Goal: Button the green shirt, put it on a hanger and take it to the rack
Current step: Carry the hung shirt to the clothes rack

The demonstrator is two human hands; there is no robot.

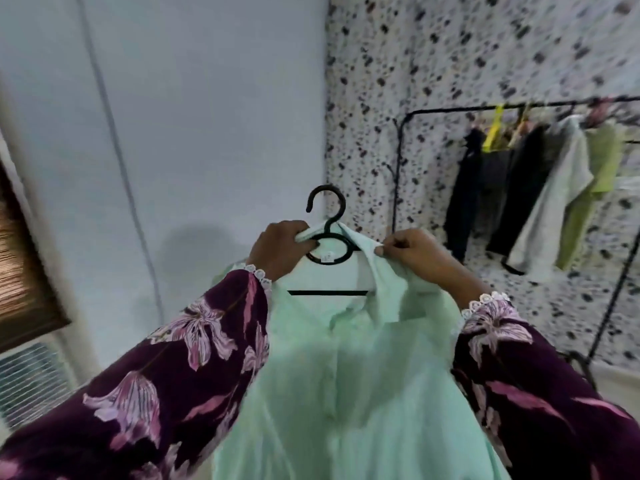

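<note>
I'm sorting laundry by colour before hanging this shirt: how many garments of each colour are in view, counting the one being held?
Mint green shirt, held on the black hanger: 1
Black garments on the rack: 2
Pale grey garment: 1
Yellow-green garment: 1
Total: 5

Open air ahead toward the plain wall, rack to the right, hanging clothes crowding its rail

The shirt pinched in the fingers is pale mint green; the hanger between the hands is black. Both sleeves are deep purple with pink lilies and white lace cuffs. Beyond the fingers, a black rack carries black, grey and lime garments against a black-speckled white wall.
</note>
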